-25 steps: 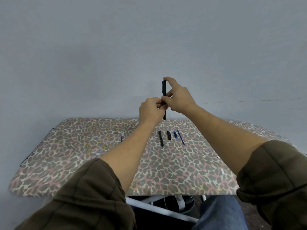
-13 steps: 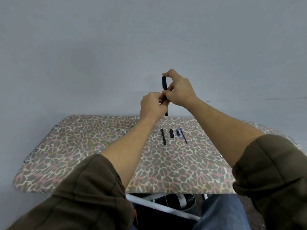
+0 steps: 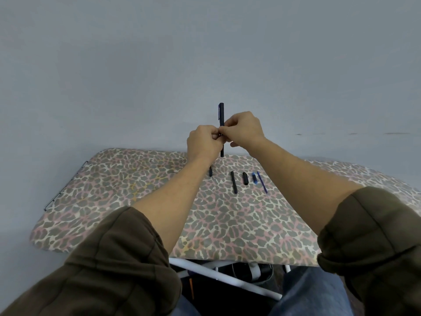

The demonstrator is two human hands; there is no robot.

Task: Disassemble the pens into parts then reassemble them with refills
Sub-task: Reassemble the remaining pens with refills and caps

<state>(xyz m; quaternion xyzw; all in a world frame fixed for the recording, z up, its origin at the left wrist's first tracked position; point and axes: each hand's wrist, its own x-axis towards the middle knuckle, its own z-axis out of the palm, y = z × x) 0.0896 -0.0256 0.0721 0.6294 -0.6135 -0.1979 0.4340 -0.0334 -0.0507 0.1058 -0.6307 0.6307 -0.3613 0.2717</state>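
Note:
A dark pen (image 3: 221,115) stands upright in the air above the far edge of the board. My right hand (image 3: 242,128) pinches it at mid-length and my left hand (image 3: 204,142) grips it beside the right, fingertips touching. On the board lie a long black barrel (image 3: 234,182), a short black cap (image 3: 245,178), a small blue piece (image 3: 254,178) and a thin blue refill (image 3: 262,182). Another dark pen part (image 3: 210,171) pokes out below my left wrist.
The leopard-print ironing board (image 3: 141,201) spans the view in front of a plain grey wall (image 3: 205,53). A metal rack edge (image 3: 66,185) sits at its left end. White frame legs (image 3: 225,279) show beneath the near edge.
My right hand slid down from the pen's top to its middle, leaving the capped upper end bare. Both hands stay together on the pen.

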